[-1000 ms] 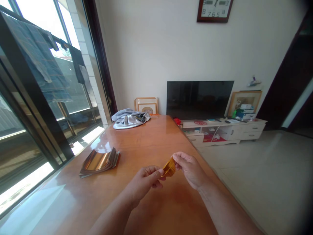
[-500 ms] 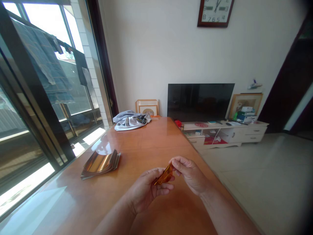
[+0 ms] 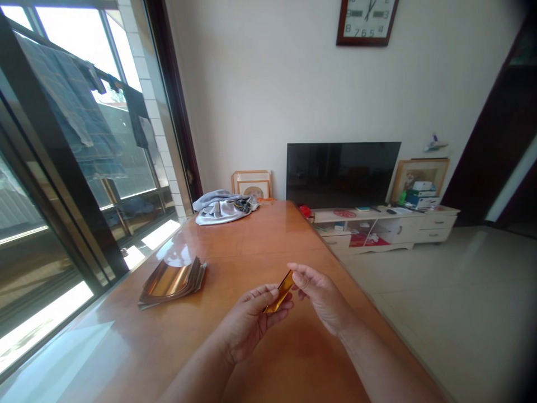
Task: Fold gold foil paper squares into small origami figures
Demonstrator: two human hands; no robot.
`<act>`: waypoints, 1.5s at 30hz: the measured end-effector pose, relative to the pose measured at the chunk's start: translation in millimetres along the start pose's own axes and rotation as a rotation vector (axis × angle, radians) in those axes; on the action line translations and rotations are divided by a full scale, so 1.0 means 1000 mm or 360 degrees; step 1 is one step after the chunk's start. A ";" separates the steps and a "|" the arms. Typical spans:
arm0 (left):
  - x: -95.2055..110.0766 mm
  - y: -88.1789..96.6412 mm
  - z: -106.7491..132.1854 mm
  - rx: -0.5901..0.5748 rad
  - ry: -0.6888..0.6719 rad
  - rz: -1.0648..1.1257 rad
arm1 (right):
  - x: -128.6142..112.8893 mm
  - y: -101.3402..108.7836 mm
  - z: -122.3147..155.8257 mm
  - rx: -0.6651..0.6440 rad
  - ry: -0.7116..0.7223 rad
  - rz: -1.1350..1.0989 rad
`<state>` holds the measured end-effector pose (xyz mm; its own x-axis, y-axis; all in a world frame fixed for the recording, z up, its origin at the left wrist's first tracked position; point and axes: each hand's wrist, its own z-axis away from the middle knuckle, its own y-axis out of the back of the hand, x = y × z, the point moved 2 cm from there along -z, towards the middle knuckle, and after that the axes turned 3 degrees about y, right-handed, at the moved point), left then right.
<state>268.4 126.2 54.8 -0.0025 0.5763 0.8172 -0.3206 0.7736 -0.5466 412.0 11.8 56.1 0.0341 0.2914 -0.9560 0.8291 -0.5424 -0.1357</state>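
Observation:
A small folded piece of shiny gold foil paper (image 3: pixel 279 296) is held above the wooden table (image 3: pixel 251 238). My left hand (image 3: pixel 255 319) grips its lower left end between thumb and fingers. My right hand (image 3: pixel 321 294) pinches the upper right end with thumb and forefinger. The foil slants up toward the right, with a dark edge along its upper side. To the left of my hands lies a curved stack of gold foil sheets (image 3: pixel 173 281), its layered edges showing on the right.
A bundle of grey cloth (image 3: pixel 224 208) lies at the table's far end, before framed pictures (image 3: pixel 253 186). Beyond the table's right edge stand a low white cabinet (image 3: pixel 432 224) and a television (image 3: pixel 344 174). A glass sliding door (image 3: pixel 54 196) runs along the left.
The foil piece looks flatter and narrower and has turned its bright gold face to view. Both hands have shifted slightly up and left, still holding it.

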 end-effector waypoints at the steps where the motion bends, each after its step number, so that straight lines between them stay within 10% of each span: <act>1: 0.000 0.001 -0.001 0.0032 -0.0018 0.0011 | 0.001 0.000 0.000 0.0063 0.0014 0.0030; 10: -0.001 0.003 -0.002 0.0159 0.0010 0.0100 | 0.005 0.004 -0.002 0.0328 0.0298 0.0273; 24: -0.002 0.001 -0.003 0.0108 0.0174 0.0124 | -0.002 -0.009 0.002 0.0028 -0.0028 -0.0042; 45: 0.003 -0.001 -0.002 0.0027 -0.0024 0.0172 | 0.009 -0.001 -0.003 0.0467 -0.0102 -0.0287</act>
<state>270.7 127.4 57.5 -0.0523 0.6521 0.7563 -0.3335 0.7025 -0.6287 413.0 16.8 48.5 -0.1411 0.3585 -0.9228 0.6224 -0.6927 -0.3642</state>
